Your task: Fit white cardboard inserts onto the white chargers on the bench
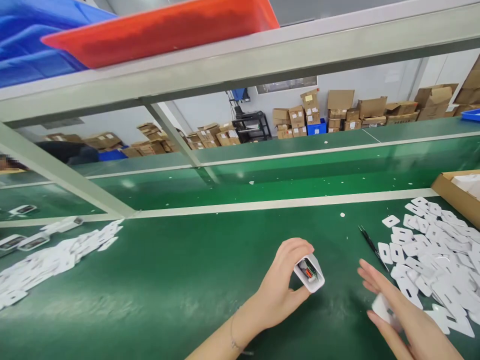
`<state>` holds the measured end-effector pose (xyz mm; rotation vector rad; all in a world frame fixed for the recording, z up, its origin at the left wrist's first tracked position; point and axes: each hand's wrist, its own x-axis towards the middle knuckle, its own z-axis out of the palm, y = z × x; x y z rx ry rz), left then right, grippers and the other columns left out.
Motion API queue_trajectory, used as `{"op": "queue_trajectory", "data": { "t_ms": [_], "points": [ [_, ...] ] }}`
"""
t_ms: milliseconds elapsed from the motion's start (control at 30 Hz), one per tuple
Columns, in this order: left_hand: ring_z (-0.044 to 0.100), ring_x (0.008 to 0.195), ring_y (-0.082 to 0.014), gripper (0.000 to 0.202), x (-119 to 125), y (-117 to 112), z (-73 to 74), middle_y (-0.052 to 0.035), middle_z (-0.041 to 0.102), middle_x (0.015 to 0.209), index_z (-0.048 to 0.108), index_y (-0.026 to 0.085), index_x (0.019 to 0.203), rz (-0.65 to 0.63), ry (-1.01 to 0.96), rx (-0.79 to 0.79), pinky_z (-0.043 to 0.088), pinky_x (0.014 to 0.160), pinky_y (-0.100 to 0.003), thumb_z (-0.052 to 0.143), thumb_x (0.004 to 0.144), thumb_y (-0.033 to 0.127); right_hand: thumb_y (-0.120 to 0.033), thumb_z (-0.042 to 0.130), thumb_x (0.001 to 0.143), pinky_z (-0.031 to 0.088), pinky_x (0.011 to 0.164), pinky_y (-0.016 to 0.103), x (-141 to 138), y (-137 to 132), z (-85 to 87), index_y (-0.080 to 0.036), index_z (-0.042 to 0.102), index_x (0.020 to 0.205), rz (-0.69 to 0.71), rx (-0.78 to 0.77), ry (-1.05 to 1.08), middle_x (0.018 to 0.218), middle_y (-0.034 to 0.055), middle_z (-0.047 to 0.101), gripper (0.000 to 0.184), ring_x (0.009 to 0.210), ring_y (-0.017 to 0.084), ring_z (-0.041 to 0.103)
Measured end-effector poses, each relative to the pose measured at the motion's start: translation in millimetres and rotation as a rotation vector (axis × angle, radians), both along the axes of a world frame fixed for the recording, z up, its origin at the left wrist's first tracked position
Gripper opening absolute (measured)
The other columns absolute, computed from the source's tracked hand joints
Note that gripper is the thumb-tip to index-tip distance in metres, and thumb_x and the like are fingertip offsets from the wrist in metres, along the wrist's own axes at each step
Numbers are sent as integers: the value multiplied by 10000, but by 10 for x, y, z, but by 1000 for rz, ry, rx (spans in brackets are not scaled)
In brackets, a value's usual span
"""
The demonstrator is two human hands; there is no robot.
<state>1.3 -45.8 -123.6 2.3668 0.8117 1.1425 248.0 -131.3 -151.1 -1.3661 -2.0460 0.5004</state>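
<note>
My left hand (283,282) grips a white plastic housing (317,283), thumb below and fingers above. Its open end faces up toward me, and a green circuit board with an orange-red part (309,270) shows inside. To the right, my right hand (401,312) holds a small white plate (381,307) between thumb and fingers, slightly blurred and partly covered by the hand. The two hands are apart above the green tabletop (180,265). Beyond the right hand lie black tweezers (373,247), beside a heap of white plates with small rectangular slots (435,250).
A cardboard box (455,200) stands at the right rear. On the left lie a spread of white flat pieces (63,255) and several white housings (33,242). An overhead shelf beam (232,62) carries a red tray (168,32). Stacked cartons (341,112) stand farther back.
</note>
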Motion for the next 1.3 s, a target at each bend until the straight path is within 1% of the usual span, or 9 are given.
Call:
{"op": "queue_trajectory", "data": {
  "t_ms": [133, 233, 467, 667, 800, 933, 1033, 1167, 1300],
  "points": [
    [586, 933, -199, 426, 209, -96, -69, -53, 548, 1023, 496, 257, 1109, 89, -177, -25, 523, 744, -298, 669, 761, 82, -192, 401, 973, 443, 1048, 304, -212, 279, 519, -383, -47, 1510, 271, 89, -30, 1554, -7, 259, 725, 1349, 185, 401],
    [589, 758, -155, 335, 348, -127, -128, -5, 594, 906, 520, 258, 1035, 93, -270, -158, 500, 640, -250, 650, 762, 114, -191, 395, 979, 363, 1110, 350, -350, 446, 652, -392, -83, 1497, 411, -23, -35, 1580, -36, 153, 734, 1409, 182, 282],
    [612, 847, -191, 394, 425, -170, -358, -41, 613, 1007, 541, 248, 1089, 118, -297, -368, 525, 702, -302, 538, 742, 62, -227, 408, 981, 264, 1167, 410, -411, 680, 489, -319, -4, 1513, 470, -303, -3, 1587, -16, 108, 679, 1446, 208, 170],
    [585, 1089, -251, 494, 335, -168, -417, -83, 592, 1170, 501, 270, 1280, -167, -508, -761, 522, 887, -367, 554, 797, 176, -249, 407, 991, 222, 1187, 437, -403, 765, 314, -337, 42, 1512, 520, -187, -15, 1569, -34, 194, 642, 1445, 197, 166],
    [577, 1072, -244, 279, 342, -134, -384, -70, 620, 1116, 609, 257, 1141, -123, -510, -934, 469, 960, -384, 568, 878, 341, -253, 407, 993, 185, 1190, 481, -361, 766, 258, -351, 51, 1513, 535, -140, -10, 1549, -29, 282, 638, 1445, 204, 178],
    [576, 1000, -194, 216, 341, -93, -366, -52, 588, 1137, 626, 275, 1083, -147, -546, -939, 482, 891, -304, 559, 901, 371, -351, 470, 965, 271, 1156, 487, -290, 750, 235, -363, 96, 1514, 390, -378, 136, 1593, 3, 156, 665, 1458, 242, 129],
    [530, 1104, -189, 184, 309, -67, -330, -44, 558, 1156, 631, 290, 1067, -135, -591, -875, 463, 924, -267, 538, 920, 351, -407, 514, 936, 396, 1090, 466, -284, 764, 173, -319, 228, 1478, 218, -569, 389, 1534, 85, 306, 619, 1369, 242, 376],
    [519, 1124, -178, 187, 275, -57, -273, -49, 528, 1171, 611, 303, 1094, -153, -609, -822, 472, 932, -262, 504, 941, 312, -427, 527, 925, 455, 1045, 420, -350, 790, 96, -257, 418, 1364, 243, -736, 724, 1289, 100, 573, 483, 1240, 218, 527],
    [473, 1219, -197, 191, 269, -50, -273, -47, 507, 1206, 596, 328, 1103, -184, -610, -805, 485, 950, -280, 510, 938, 283, -411, 538, 923, 431, 1069, 390, -402, 779, 111, -285, 495, 1312, 246, -704, 834, 1398, 74, 491, 412, 1305, 220, 464]
  ]
}}
